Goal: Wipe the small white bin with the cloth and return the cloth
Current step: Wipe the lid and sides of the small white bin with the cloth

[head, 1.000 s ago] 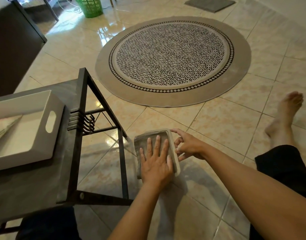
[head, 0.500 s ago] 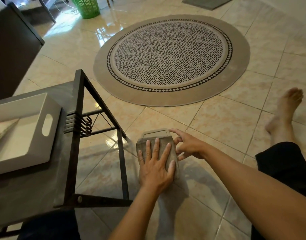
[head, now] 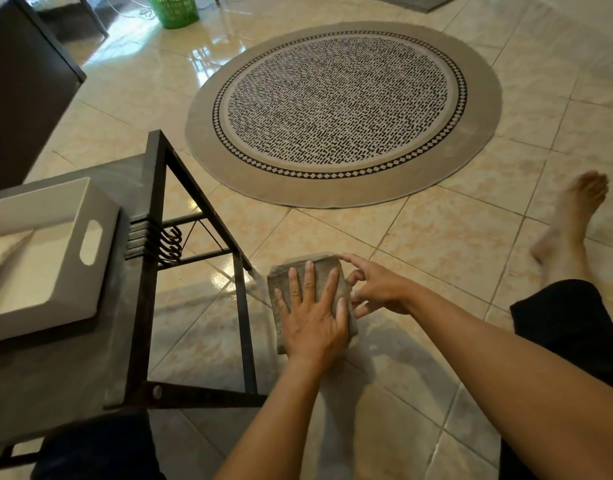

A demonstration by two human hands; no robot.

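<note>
Glossy tiled floor, cream with peach mottling, carries everything except what sits on the table. Far left: dark cabinet by the floor's upper left corner, green basket beyond it. Low dark table with black metal frame at left; a white tray with a slot handle rests on the table's top, near its right edge. Hooks hang off the frame just right of the tray.

Centre, on the floor just right of the table's leg: the bin, almost wholly covered by a grey-brown cloth, so the bin's own surface is hard to make out. Left hand lies flat on the cloth, fingers spread and straight, palm pressing down; it presses rather than grips. Right hand is at the cloth's right side, fingers loosely curled and parted, tips touching the covered bin's upper right edge; whether it truly clamps the bin I cannot tell.

Beyond the hands: round patterned rug. Right: bare foot on the floor, dark trouser leg nearer the camera.
</note>
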